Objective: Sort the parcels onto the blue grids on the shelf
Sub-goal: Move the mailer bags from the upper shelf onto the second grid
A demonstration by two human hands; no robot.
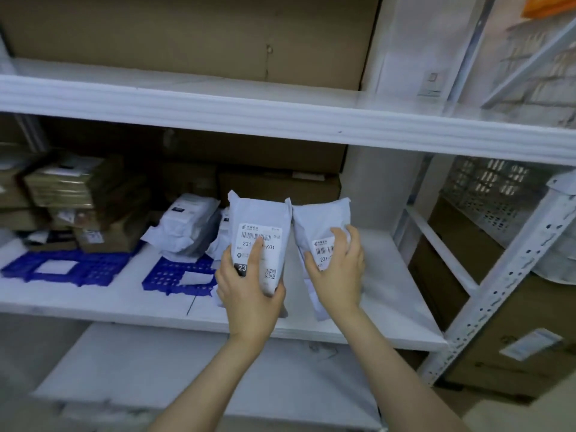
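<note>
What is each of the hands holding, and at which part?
Left hand: labelled parcel, lower end. Right hand: second parcel, lower half, over its label.

One head-worn camera looks forward and down, close on the middle shelf (358, 307) of white racking.

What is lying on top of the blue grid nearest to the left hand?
A white slip of paper lies on the blue grid; white bagged parcels cover its back edge. The left hand hides its right end.
</note>
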